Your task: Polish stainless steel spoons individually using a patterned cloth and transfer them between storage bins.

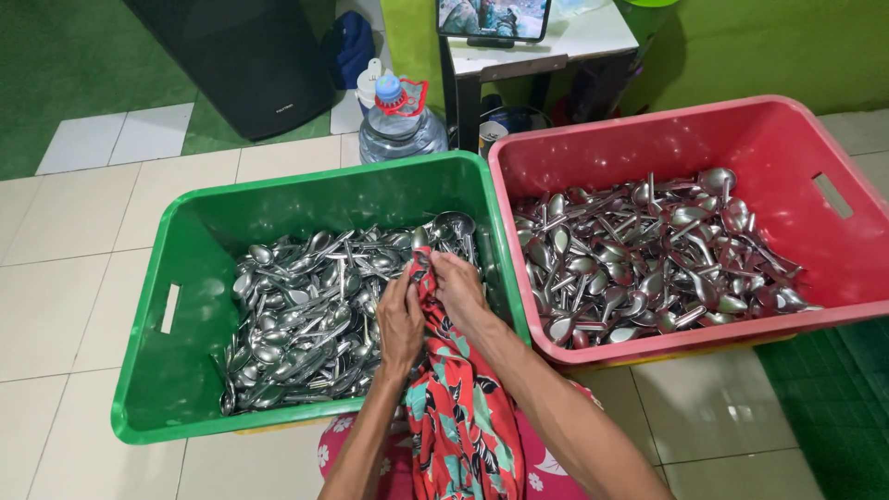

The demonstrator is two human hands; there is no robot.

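My left hand (400, 319) and my right hand (457, 289) are pressed together over the green crate (185, 370), both gripping a red floral cloth (463, 417) that hangs down toward my lap. A metal spoon (421, 239) sticks out of the cloth just above my fingers. The green crate holds a heap of steel spoons (306, 306). Beside it on the right stands a red crate (833, 194) with another heap of steel spoons (648, 259).
The crates sit side by side on a pale tiled floor (65, 306). Behind them stand a large water bottle (400, 125), a black speaker (241, 56) and a small white table (556, 46) bearing a phone. A green mat (833, 398) lies at the right.
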